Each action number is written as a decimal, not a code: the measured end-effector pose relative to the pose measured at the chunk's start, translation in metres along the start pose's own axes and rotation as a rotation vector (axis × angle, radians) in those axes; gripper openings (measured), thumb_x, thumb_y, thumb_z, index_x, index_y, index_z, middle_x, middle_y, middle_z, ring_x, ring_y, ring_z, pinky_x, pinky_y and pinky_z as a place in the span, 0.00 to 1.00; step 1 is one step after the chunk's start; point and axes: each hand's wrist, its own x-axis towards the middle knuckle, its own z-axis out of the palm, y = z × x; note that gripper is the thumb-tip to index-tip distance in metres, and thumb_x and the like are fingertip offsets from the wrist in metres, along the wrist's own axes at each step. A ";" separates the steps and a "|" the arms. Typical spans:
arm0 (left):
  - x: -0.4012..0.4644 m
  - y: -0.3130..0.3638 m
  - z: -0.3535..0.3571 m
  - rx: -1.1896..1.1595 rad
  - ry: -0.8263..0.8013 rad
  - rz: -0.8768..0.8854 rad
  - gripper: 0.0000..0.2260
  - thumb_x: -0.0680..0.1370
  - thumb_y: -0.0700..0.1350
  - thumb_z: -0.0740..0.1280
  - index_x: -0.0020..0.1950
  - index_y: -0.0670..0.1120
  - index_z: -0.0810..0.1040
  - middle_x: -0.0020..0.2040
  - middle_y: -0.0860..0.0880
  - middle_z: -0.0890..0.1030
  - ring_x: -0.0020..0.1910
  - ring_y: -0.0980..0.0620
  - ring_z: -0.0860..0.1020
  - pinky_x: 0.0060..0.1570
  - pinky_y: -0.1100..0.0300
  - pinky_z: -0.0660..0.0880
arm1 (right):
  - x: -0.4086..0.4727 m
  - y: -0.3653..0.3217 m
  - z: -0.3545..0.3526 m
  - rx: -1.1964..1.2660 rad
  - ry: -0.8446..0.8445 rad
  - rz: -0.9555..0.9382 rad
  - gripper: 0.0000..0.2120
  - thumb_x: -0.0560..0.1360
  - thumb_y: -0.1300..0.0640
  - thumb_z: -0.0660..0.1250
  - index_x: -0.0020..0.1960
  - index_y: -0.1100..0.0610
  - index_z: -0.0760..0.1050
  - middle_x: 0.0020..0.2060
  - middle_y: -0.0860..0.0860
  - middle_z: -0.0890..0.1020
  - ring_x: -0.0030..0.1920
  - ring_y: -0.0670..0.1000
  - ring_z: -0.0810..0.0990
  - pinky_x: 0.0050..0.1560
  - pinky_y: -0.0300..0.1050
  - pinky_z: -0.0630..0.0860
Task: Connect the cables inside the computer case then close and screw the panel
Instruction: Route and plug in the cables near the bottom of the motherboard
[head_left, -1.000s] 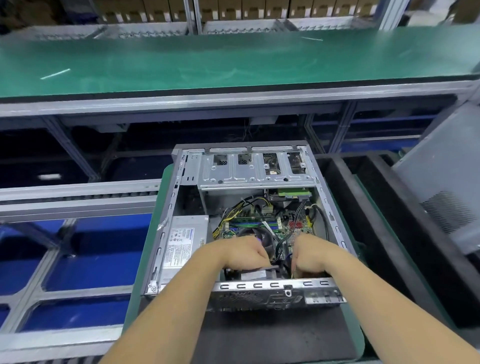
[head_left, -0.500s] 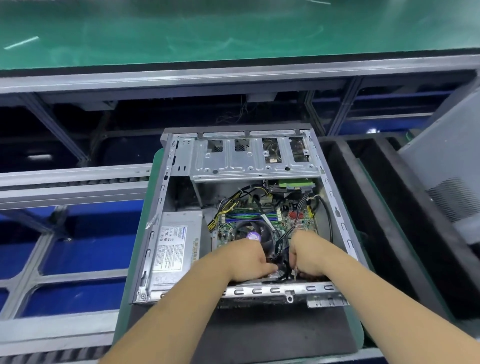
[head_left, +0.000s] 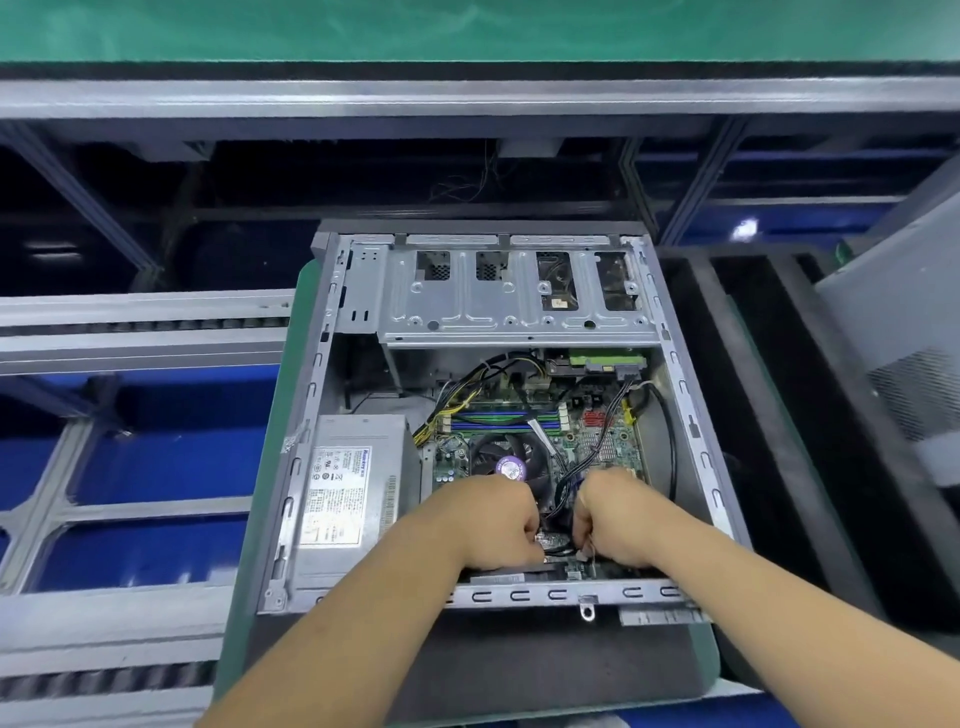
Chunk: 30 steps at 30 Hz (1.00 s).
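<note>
Lying flat, open side up: grey metal computer case (head_left: 691, 431), motherboard exposed. Bundled black cables (head_left: 571, 480) running down toward the near edge. Detached grey panel (head_left: 893, 332) leaning at far right.

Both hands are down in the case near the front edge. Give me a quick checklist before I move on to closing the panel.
1. Case open, inside reachable: ok.
2. Left hand and right hand both at the black cables by the near rim: ok.
3. Connector seated: cannot tell, the fingers hide it.
4. Cables lying below the rim: cannot tell.
5. Hands out of the case before closing: not ok.
6. Panel within reach, leaning at the right: ok.
</note>
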 end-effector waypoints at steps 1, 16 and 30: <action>0.000 0.001 0.000 0.000 0.001 0.004 0.12 0.72 0.50 0.67 0.32 0.44 0.76 0.32 0.45 0.78 0.36 0.44 0.76 0.33 0.58 0.71 | 0.000 0.000 0.000 -0.002 -0.004 -0.001 0.15 0.74 0.71 0.68 0.49 0.56 0.87 0.48 0.52 0.87 0.50 0.51 0.85 0.59 0.43 0.80; 0.001 -0.003 0.005 0.033 0.051 -0.020 0.17 0.72 0.51 0.66 0.28 0.44 0.69 0.25 0.48 0.68 0.28 0.47 0.67 0.28 0.61 0.63 | 0.002 0.000 -0.001 0.086 0.049 0.062 0.12 0.74 0.69 0.68 0.47 0.55 0.88 0.46 0.51 0.88 0.49 0.50 0.86 0.57 0.41 0.80; -0.001 0.000 0.000 0.070 0.014 -0.023 0.15 0.76 0.53 0.65 0.34 0.46 0.74 0.28 0.49 0.71 0.34 0.45 0.72 0.30 0.60 0.62 | 0.000 0.006 0.002 0.377 0.056 0.069 0.18 0.73 0.75 0.63 0.37 0.57 0.85 0.35 0.54 0.84 0.30 0.44 0.82 0.33 0.36 0.78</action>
